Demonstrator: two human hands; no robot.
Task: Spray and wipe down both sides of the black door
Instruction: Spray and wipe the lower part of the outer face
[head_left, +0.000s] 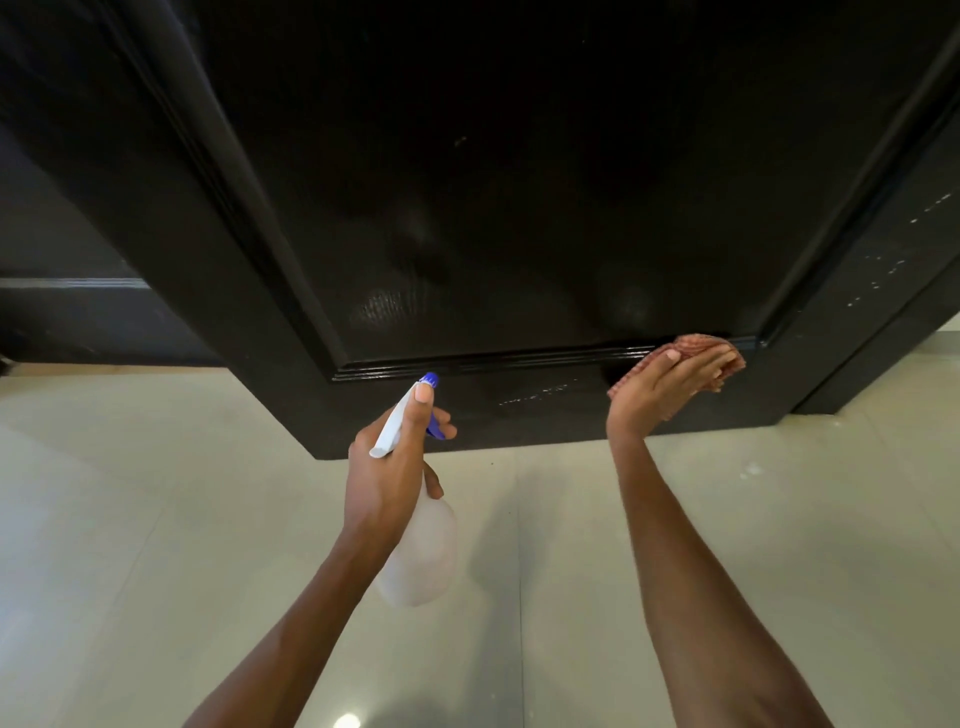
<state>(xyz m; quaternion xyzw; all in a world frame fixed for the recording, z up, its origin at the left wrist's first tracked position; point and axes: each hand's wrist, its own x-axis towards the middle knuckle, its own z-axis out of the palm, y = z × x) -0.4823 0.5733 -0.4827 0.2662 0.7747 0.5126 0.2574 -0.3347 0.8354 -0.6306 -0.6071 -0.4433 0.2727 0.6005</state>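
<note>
Two hands work at the foot of the black door (519, 208): one holds a spray bottle (418, 551), the other presses a cloth (727, 353).

The left hand (387, 467) grips the bottle's neck, thumb along the white spray head, its blue nozzle pointing at the door's bottom rail just ahead. The right hand (660, 387) holds the reddish cloth flat against the panel's lower moulding with fingers nearly straight. Pale floor tiles (156, 519) lie below both hands.
</note>
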